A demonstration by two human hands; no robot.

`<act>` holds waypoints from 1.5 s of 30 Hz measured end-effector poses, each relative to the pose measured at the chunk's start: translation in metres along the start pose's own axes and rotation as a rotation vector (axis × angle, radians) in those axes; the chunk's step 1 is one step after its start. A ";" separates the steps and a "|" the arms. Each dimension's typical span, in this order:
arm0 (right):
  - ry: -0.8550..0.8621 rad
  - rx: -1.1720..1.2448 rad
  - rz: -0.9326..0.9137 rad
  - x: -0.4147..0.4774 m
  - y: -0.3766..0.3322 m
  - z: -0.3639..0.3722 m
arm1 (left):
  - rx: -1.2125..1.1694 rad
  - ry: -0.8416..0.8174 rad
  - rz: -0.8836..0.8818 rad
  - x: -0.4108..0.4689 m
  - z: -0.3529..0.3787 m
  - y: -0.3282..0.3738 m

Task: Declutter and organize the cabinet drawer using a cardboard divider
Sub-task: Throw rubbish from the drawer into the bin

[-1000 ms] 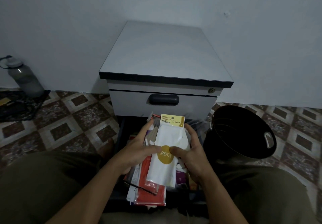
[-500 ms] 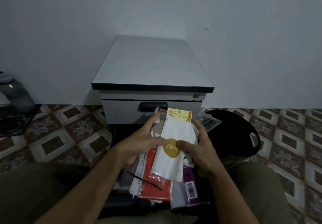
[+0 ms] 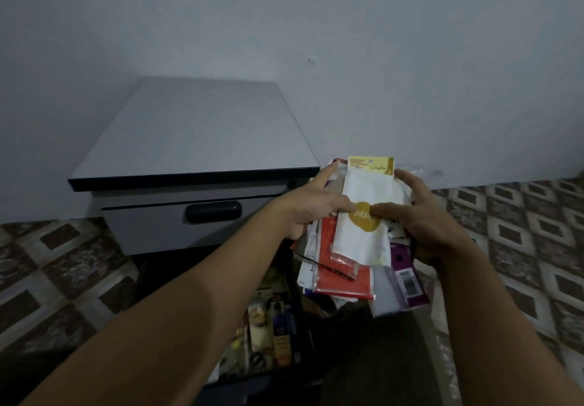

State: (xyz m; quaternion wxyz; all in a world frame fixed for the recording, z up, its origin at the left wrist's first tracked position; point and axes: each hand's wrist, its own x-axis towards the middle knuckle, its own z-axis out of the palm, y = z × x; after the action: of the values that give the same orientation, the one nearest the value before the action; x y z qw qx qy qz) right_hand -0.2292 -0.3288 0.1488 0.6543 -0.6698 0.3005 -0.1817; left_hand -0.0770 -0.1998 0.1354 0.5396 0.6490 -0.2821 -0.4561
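Observation:
Both my hands hold a stack of flat packets (image 3: 344,266) lifted to the right of the grey cabinet (image 3: 196,140). On top lies a white packet (image 3: 368,197) with a yellow header and a gold circle. My left hand (image 3: 311,208) grips the stack's left side, thumb on the gold circle. My right hand (image 3: 410,216) grips the right side, thumb also on the circle. Red and purple packets stick out below. The open lower drawer (image 3: 268,329) beneath my arms holds several small items. No cardboard divider is visible.
The cabinet's upper drawer with a black handle (image 3: 213,212) is closed. Patterned floor tiles (image 3: 518,235) spread left and right. A dark round object (image 3: 395,358) sits low right, mostly hidden under the packets. A plain wall stands behind.
Both hands have carried the packet stack up and to the right, away from the drawer. My view has turned right, so the cabinet now sits left of the stack.

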 end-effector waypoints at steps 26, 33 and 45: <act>-0.043 -0.053 0.341 0.176 0.185 -0.073 | 0.122 0.019 -0.375 0.222 0.029 -0.120; -0.128 -0.142 0.406 0.180 0.213 -0.071 | 0.198 -0.008 -0.414 0.241 0.025 -0.134; -0.119 -0.223 0.460 0.190 0.203 -0.081 | 0.314 -0.018 -0.413 0.231 0.019 -0.126</act>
State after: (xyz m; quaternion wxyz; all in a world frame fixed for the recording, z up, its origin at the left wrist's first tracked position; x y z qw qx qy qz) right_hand -0.1707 -0.5053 -0.0739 0.6171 -0.6613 0.4240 0.0457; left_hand -0.0122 -0.3740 -0.0516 0.3252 0.7646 -0.2159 -0.5129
